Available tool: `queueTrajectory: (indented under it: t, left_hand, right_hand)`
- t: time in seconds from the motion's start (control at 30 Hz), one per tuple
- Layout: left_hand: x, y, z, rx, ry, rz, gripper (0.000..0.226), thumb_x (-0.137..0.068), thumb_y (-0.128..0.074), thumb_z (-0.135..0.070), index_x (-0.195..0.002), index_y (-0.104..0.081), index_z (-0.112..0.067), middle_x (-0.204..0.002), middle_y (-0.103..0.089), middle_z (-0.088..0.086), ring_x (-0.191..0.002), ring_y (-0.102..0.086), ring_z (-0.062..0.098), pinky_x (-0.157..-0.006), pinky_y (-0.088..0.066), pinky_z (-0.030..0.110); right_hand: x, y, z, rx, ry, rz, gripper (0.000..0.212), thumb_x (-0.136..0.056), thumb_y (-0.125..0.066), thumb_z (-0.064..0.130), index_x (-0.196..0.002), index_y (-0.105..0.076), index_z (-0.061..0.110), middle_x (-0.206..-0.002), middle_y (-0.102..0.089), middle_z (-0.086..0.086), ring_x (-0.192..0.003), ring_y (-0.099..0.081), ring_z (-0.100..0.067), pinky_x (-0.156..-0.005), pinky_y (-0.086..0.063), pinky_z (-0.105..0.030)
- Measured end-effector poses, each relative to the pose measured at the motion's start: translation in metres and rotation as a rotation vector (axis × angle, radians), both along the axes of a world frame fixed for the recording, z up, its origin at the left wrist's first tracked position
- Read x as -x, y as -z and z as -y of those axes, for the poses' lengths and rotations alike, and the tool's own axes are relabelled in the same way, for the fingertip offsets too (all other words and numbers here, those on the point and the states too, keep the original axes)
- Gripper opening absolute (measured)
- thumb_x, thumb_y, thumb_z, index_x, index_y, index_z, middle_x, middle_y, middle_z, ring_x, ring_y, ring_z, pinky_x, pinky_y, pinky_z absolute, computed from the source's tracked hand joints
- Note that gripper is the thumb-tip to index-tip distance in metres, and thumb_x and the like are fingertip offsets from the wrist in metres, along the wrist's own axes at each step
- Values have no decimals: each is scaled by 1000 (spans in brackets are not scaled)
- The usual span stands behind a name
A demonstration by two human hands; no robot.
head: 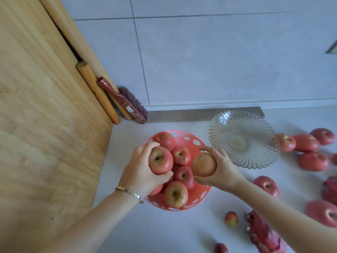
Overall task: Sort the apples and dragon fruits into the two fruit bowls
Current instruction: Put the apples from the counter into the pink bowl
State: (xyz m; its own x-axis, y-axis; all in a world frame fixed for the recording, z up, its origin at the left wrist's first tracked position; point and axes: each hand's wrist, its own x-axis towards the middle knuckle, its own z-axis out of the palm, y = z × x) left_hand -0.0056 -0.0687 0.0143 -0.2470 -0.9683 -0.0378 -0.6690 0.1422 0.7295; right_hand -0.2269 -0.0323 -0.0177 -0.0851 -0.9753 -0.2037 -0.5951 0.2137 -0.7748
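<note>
Head cam: left hand (141, 168) is gripping a red apple (160, 160), right hand (221, 168) gripping a yellowish apple (204, 165), both over the pink bowl (197, 143) w/ apples; glass bowl (243, 139) sitting beside it.

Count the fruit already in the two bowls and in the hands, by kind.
Apples in the pink bowl: 5, one mostly hidden under the left hand
Apples held: 2, the left-hand apple and the right-hand apple in the right hand
Dragon fruits in the pink bowl or the glass bowl: 0
Total: 7
</note>
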Motion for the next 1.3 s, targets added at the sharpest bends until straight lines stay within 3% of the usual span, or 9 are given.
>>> queueTrajectory:
  t: [0.1,0.23,0.4,0.63,0.83,1.0,1.07,1.17,1.3]
  left_hand:
    - [7,0,-13,-12,13,18,76,-53,-85,-28,-118,-46,-36,-115,-44,-8,-99,-43,3,-82,-31,12]
    - [11,5,-27,-34,48,19,81,-42,-76,-47,-116,-47,-38,-116,-46,-7,-108,-46,9,-86,-35,20]
    - [9,9,-39,-57,36,49,76,-54,-85,-26,-119,-47,-33,-110,-42,-7,-103,-42,7,-82,-34,18]
    - [10,12,-49,-62,27,51,77,-53,-85,-28,-120,-47,-34,-108,-42,-8,-100,-46,7,-81,-37,19]
    - [26,17,-52,-39,103,107,77,-57,-82,-31,-125,-45,-33,-109,-41,-9,-99,-43,3,-81,-34,14]
    - [44,13,-40,-6,188,176,92,-56,-80,-33,-133,-30,-32,-121,-50,-6,-112,-53,14,-83,-41,17]
    - [53,10,-37,-54,196,120,103,-58,-81,-33,-140,-18,-27,-128,-50,-5,-117,-51,12,-82,-34,9]
    - [60,9,-34,-153,225,44,109,-61,-81,-32,-142,-9,-26,-133,-48,-5,-120,-49,11,-87,-31,10]
    - [43,8,-27,-284,326,-49,94,-67,-78,-35,-140,-19,-29,-134,-45,-10,-124,-44,6,-102,-35,21]
  right_hand:
    - [-7,18,-16,84,46,-17,67,-51,-87,21,-105,-51,36,-108,-42,-1,-97,-48,-12,-86,-35,-15]
    - [-13,42,-30,110,84,-72,68,-53,-86,24,-111,-51,18,-108,-42,7,-94,-48,-8,-80,-35,-13]
    - [-22,49,-37,113,86,-135,71,-57,-85,26,-115,-46,8,-114,-45,2,-97,-58,-26,-78,-47,-35]
    - [-19,35,-30,4,-96,-342,90,-60,-79,46,-136,-36,24,-131,-36,-3,-109,-55,-27,-82,-46,-32]
    - [-21,31,-27,11,-274,-323,101,-55,-81,50,-139,-31,23,-134,-33,-2,-128,-29,-24,-109,-32,-40]
    - [-19,23,-29,140,-313,-118,124,-44,-90,39,-138,-9,39,-137,-40,-1,-128,-36,-16,-109,-28,-27]
    - [-20,21,-28,210,-287,-71,116,-45,-90,36,-137,-18,39,-131,-48,-2,-123,-45,-17,-106,-32,-21]
    - [-17,16,-28,208,-249,-49,100,-51,-89,28,-136,-36,29,-125,-52,-4,-112,-48,-10,-88,-29,0]
    - [-14,20,-27,249,-191,48,84,-50,-77,42,-126,-47,23,-114,-57,8,-102,-48,3,-88,-33,0]
